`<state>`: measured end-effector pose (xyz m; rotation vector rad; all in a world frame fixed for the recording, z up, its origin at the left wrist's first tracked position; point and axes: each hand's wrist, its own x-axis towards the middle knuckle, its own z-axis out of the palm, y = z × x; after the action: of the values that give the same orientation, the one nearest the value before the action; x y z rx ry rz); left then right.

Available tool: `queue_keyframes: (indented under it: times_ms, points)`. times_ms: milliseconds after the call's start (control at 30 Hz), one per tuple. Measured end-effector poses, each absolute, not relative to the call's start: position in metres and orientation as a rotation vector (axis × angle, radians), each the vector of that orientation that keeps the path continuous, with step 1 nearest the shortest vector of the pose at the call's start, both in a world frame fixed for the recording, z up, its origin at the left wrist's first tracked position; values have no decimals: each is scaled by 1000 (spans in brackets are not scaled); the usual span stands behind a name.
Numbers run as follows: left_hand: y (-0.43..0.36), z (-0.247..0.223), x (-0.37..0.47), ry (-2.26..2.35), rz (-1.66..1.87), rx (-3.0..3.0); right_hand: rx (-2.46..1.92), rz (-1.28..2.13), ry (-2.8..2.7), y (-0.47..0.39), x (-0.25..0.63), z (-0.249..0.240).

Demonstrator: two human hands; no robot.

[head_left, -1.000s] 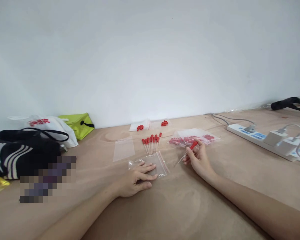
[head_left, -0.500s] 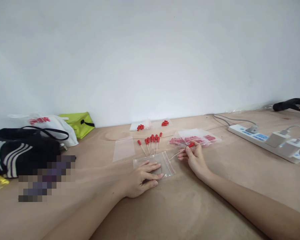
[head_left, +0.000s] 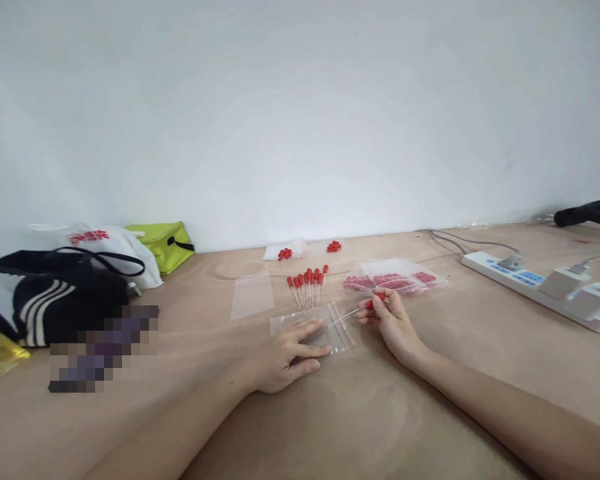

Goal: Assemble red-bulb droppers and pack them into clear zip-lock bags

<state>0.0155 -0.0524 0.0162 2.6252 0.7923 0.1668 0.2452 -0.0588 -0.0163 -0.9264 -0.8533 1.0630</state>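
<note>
My left hand lies with fingers spread, pressing a clear zip bag to the table. Between thumb and fingers of my right hand is the red rubber bulb of a glass dropper. Its thin tube points left, and the tip overlaps the bag's zip edge; whether it is inside or on top I cannot tell. Just beyond the bag, several red-topped droppers lie fanned out side by side. A flat zip bag is to their left.
Bags of red bulbs are piled behind my right hand. Two small bags with loose red bulbs lie near the wall. On the right is a power strip with plugs; on the left, a black bag and a green bag.
My right hand has brought the dropper leftward, so its tip now overlaps the bag's zip edge. My left hand stays on the bag. The whole view has shifted slightly.
</note>
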Motion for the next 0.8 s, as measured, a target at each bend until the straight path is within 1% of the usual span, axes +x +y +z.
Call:
queue_keyframes:
  times_ms: [67, 133, 333, 467, 567, 700, 800]
  points:
    - [-52, 15, 15, 784, 160, 2640, -964, 966, -854, -57, 248, -18]
    - [-51, 15, 15, 781, 155, 2651, -987, 940, -866, -56, 250, -19]
    - [-51, 17, 17, 778, 149, 2671, -954, 1112, -987, -60, 244, -15]
    - [-52, 19, 18, 777, 135, 2675, -1015, 1175, -1089, -64, 245, -9]
    - [-53, 20, 19, 781, 124, 2666, -1033, 1302, -1234, -66, 246, -8]
    - [-53, 19, 18, 755, 158, 2671, -964, 1459, -1420, -69, 242, -8]
    - [-52, 18, 18, 718, 183, 2679, -888, 1456, -1382, -69, 239, -7]
